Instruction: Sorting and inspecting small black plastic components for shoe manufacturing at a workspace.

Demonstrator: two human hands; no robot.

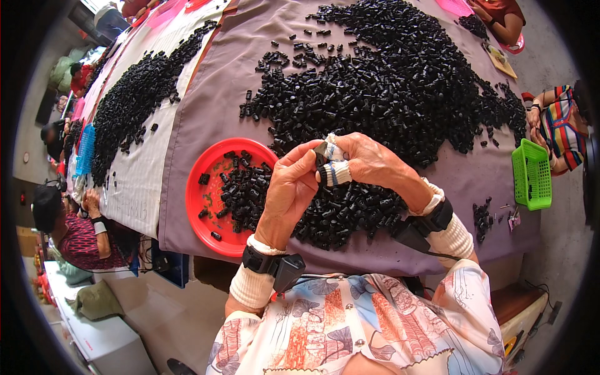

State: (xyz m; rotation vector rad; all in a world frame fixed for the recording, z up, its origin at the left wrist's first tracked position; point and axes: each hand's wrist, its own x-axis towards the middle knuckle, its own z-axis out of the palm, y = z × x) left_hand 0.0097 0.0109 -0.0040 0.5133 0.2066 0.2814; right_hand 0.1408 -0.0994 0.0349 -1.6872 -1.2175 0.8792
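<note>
Both hands meet in front of my chest, over the near edge of a big pile of small black plastic parts. My left hand is closed, thumb and forefinger pinching a small black part that is mostly covered by fingers. Against it my right hand is closed too, with white blue-striped cloth wraps on its fingertips. What the right fingers grip is hidden. Left of my hands stands a red round tray with more black parts and small scraps in it.
On the right edge of the purple-grey cloth stands a green basket, near a seated person in stripes. Another black heap lies on the white-covered table at left, with a blue basket and people beside it.
</note>
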